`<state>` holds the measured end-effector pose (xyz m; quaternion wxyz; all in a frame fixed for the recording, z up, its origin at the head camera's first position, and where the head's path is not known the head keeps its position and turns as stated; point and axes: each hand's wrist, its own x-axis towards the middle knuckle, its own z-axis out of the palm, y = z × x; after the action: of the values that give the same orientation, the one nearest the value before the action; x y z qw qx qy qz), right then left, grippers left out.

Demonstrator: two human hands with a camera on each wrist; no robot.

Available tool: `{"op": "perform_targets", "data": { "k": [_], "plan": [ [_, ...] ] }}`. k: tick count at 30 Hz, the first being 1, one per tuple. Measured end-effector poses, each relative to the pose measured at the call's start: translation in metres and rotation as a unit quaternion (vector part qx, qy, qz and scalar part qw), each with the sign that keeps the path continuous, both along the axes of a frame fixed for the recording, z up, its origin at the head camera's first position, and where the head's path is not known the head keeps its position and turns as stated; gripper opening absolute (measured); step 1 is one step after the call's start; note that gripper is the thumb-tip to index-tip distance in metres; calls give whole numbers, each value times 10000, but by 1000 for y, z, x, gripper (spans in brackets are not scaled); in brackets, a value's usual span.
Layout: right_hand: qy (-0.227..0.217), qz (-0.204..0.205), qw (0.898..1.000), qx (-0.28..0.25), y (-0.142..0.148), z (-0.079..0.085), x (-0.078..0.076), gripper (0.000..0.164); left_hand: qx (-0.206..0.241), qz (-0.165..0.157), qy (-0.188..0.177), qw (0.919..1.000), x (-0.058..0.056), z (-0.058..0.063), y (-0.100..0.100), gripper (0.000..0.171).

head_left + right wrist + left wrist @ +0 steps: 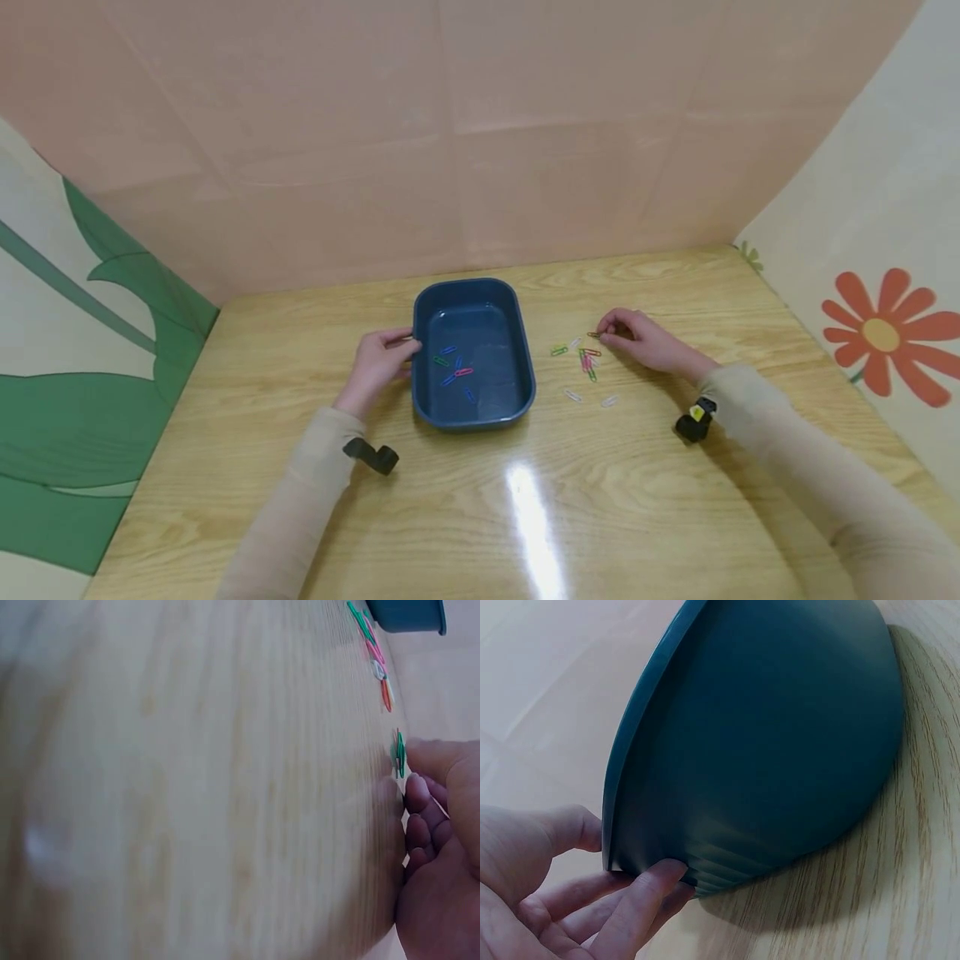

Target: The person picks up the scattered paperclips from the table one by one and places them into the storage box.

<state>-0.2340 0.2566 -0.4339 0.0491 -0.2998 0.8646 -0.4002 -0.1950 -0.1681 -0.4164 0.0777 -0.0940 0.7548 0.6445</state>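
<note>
My left hand (pixel 381 360) grips the left rim of a dark blue rectangular tray (pixel 474 419), thumb over the edge and fingers under it in the left wrist view. Inside the tray lie several paper clips: blue, a green one and a pink one (pixel 465 372). Out to the right, my right hand (pixel 637 337) pinches a paper clip (pixel 593 335) between thumb and finger, close over the table. It shows as green in the right wrist view, with a thin reddish line beside it. Left of these fingertips is a loose group of coloured paper clips (pixel 587 362).
Two white paper clips (pixel 573 396) lie nearer to me on the wooden table (pixel 420 517). A yellow-green clip (pixel 558 351) is between tray and group. A pinkish covering (pixel 337 167) rises behind the table; patterned panels stand at both sides.
</note>
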Motion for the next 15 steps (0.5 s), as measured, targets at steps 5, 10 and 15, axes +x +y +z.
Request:
{"op": "perform_targets", "data": {
  "k": [5,10,15],
  "plan": [
    [55,-248,9994,218,3,-9,-6,12,9,0,-3,10000,-1,0,0,38],
    [185,-296,9988,350,10,-22,-16,9,79,-35,24,10000,-1,-1,0,38],
    [292,-259,9989,276,11,-26,-18,6,93,-15,15,10000,-1,-1,0,38]
  ]
}}
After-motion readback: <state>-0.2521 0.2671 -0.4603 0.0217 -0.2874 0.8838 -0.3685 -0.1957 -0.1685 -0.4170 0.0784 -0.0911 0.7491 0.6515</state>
